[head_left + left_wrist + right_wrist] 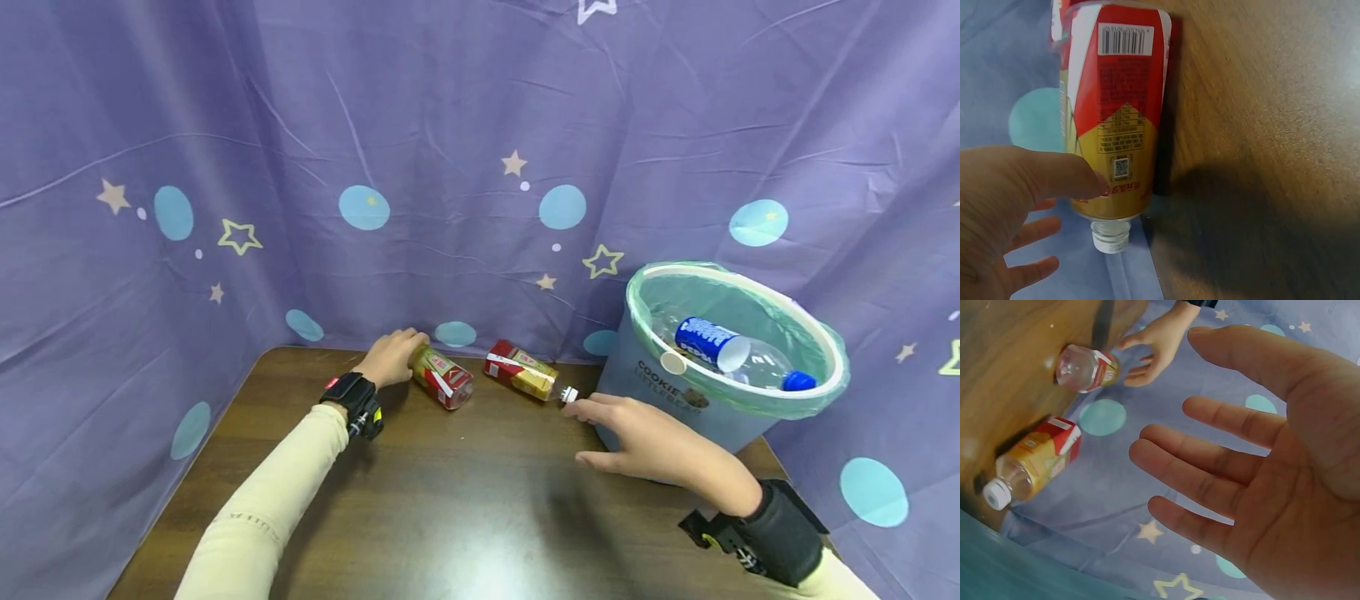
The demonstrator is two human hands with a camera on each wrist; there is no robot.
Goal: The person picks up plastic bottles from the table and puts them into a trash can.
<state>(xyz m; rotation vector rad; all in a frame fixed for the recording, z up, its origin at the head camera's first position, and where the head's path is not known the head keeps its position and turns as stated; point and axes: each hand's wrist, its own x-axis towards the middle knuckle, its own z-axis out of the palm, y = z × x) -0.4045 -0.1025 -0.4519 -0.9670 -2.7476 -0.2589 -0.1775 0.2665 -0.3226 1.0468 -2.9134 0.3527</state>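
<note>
Two clear plastic bottles with red and gold labels lie on their sides on the wooden table. At the left bottle [444, 379], my left hand [393, 357] is by the capped end. Its thumb overlaps the gold part of the label in the left wrist view, and whether it touches cannot be made out; the other fingers are spread beside the bottle. My right hand [645, 437] hovers near the white cap of the right bottle [525, 372], palm and spread fingers showing in the right wrist view, with nothing held.
A grey-blue bin [615, 375] with a green liner [750, 292] stands at the right of the table [420, 500]. Several discarded bottles lie inside, one with a blue label [705, 337]. A purple patterned curtain [450, 167] hangs behind the table and along its sides.
</note>
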